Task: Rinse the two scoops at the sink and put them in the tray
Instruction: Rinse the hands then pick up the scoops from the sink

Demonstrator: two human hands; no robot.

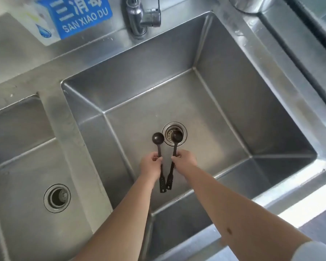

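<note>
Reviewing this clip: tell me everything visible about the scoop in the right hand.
The right scoop is dark, likely plastic, with a small round bowl, a thin straight stem and a wider flat handle end pierced with small holes. The right hand pinches its stem mid-length, bowl pointing away, over the drain of the sink. Its handle end lies close beside the left scoop; contact is unclear. No water is visibly running.

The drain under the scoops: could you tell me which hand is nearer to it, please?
Right. The right hand sits just below the drain; the left hand is further off, down-left.
</note>
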